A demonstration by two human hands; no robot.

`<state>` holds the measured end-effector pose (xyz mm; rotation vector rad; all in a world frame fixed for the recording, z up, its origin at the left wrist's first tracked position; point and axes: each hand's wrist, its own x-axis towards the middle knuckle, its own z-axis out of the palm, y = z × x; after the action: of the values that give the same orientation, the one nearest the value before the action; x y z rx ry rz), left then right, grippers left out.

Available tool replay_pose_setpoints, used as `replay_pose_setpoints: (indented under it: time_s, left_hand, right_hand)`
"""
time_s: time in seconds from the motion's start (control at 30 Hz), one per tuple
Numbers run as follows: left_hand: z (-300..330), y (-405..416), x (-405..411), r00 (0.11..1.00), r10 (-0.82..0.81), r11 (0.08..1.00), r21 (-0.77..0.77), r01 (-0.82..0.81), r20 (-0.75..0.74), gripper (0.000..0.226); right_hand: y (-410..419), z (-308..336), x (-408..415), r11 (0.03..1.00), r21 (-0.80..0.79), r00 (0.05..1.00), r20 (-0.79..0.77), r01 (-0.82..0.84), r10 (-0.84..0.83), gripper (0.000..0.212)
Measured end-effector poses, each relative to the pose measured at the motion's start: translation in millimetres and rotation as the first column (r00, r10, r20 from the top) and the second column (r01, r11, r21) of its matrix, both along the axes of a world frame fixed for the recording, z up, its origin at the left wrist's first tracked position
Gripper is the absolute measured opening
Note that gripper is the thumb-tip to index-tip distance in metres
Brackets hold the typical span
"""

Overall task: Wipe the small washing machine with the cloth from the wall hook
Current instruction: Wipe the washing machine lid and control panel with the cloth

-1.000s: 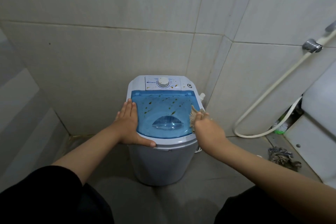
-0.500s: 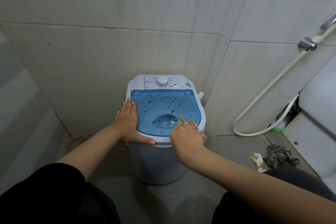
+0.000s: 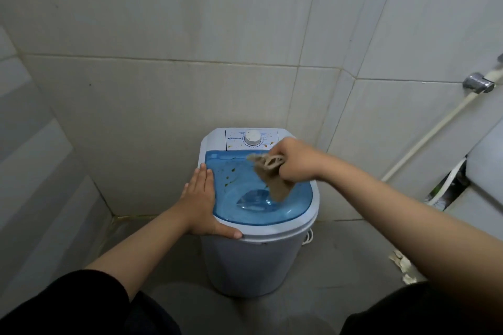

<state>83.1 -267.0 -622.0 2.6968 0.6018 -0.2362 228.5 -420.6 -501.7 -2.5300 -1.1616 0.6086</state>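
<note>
head view: the curled fingers [image 3: 281, 171] of the right hand [image 3: 295, 163] are closed tight around a bunched beige cloth [image 3: 273, 179], whose loose tail hangs down and trails onto the translucent blue plastic lid [image 3: 250, 212] of the small white washing machine [image 3: 255, 261]; the fist sits over the back right part of the lid, just in front of the round white timer dial [image 3: 253, 137] on the control panel, probably so the rag can drag across the soiled surface. brown specks [image 3: 230, 177] lie on the left half of the lid, near but clear of the cloth, so that patch looks unwiped as yet. the left hand [image 3: 201, 198] lies flat, fingers straight and together along the left rim, thumb stretched over the front edge; it holds nothing and seems to brace the light tub against the push of wiping. outward from the hands, both bare forearms run back to dark sleeves. the machine stands on a grey floor in a corner of pale tiled wall [image 3: 163, 90]; a white hose [image 3: 424, 139] slants down the right wall from a chrome fitting [image 3: 477, 84], and crumpled scraps [image 3: 401, 264] lie on the floor to the right
</note>
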Motion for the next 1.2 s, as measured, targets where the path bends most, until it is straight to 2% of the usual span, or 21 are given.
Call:
replay_pose_setpoints:
  time_s: [0.1,0.17,0.27,0.33,0.47,0.67,0.9,1.1,1.2]
  left_hand:
    - [-0.8,0.3,-0.2,1.000,-0.007,1.000,-0.004,0.007,-0.004,0.161]
    - [-1.0,-0.5,-0.4,1.000,-0.007,1.000,-0.004,0.007,-0.007,0.159]
    - [-0.7,0.6,-0.2,1.000,0.000,1.000,-0.009,0.000,-0.011,0.158]
    - [-1.2,0.9,-0.1,1.000,0.001,1.000,-0.010,-0.001,-0.003,0.158]
    - [-2.0,-0.3,0.0,1.000,0.002,1.000,-0.011,-0.002,0.011,0.157]
    - [-2.1,1.0,-1.1,1.000,0.002,1.000,0.001,-0.002,0.008,0.158]
    - [-0.7,0.5,-1.0,1.000,0.004,1.000,-0.009,-0.004,-0.006,0.161]
    - [0.5,-0.1,-1.0,1.000,0.006,1.000,-0.004,-0.006,-0.012,0.160]
    - [1.1,-0.9,-1.3,1.000,0.007,1.000,-0.008,-0.007,-0.014,0.159]
  right_hand:
    - [23.0,1.7,44.7,0.995,0.092,0.977,0.207,0.038,-0.056,0.030]
    - [40.6,-5.2,71.0,0.992,0.124,0.939,0.341,0.007,-0.049,0.033]
    - [66.1,-22.4,100.4,0.993,0.082,0.852,0.522,-0.086,0.030,0.043]
    - [76.9,-34.4,111.1,0.992,0.024,0.814,0.574,-0.126,0.090,0.046]
    - [88.9,-64.6,116.1,0.967,-0.203,0.763,0.599,-0.151,0.245,0.052]
    - [82.9,-77.8,114.2,0.930,-0.334,0.654,0.671,-0.153,0.349,0.061]
    - [66.8,-78.0,100.5,0.899,-0.401,0.637,0.650,-0.177,0.415,0.060]
    - [55.6,-66.5,97.8,0.870,-0.414,0.651,0.588,-0.268,0.480,0.054]
    - [49.7,-56.9,103.5,0.848,-0.446,0.648,0.561,-0.287,0.515,0.059]
